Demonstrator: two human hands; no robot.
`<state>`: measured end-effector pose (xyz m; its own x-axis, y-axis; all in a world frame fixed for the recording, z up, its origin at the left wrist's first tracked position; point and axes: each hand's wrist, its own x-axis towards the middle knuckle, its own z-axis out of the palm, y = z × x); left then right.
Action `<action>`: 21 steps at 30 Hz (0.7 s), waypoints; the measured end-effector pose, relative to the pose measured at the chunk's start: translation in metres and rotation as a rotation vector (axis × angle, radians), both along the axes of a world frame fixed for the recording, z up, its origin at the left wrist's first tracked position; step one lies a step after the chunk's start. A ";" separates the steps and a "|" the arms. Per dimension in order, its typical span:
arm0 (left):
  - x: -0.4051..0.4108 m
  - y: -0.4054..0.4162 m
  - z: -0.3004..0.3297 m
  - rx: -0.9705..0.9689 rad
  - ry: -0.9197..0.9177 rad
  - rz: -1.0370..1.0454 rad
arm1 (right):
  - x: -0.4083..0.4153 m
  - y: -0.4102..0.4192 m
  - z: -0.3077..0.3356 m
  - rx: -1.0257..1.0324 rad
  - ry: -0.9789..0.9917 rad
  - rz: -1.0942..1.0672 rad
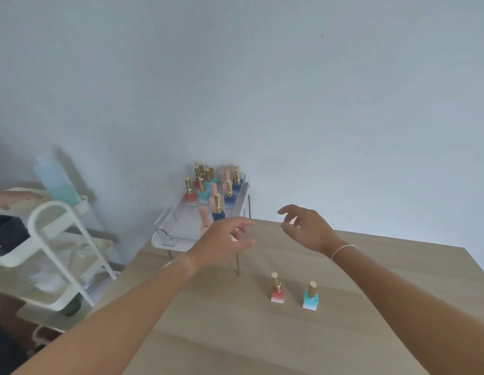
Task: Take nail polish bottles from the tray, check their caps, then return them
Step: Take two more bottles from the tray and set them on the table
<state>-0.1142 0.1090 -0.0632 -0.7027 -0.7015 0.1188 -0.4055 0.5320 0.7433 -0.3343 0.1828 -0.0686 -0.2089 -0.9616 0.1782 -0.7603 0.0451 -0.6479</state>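
A clear tray on thin metal legs stands at the table's far left corner and holds several nail polish bottles with gold caps, among them a blue one nearest me. On the wooden table two bottles stand upright: a red one and a turquoise one. My left hand hovers by the tray's near right corner, fingers apart and holding nothing. Right of the tray, above the table, my right hand is raised with its fingers spread and also holds nothing.
A white tiered cart stands left of the table, with a tall pale blue-green bottle on its top shelf. Another person's hand rests on the cart top. A plain wall lies behind.
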 end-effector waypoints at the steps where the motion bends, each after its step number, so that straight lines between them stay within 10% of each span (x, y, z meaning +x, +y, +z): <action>1: 0.009 -0.005 0.005 -0.011 0.015 0.035 | 0.008 -0.009 0.006 -0.008 -0.001 0.026; 21: 0.070 -0.083 -0.007 -0.040 -0.229 0.286 | 0.092 -0.136 0.010 0.245 0.315 0.108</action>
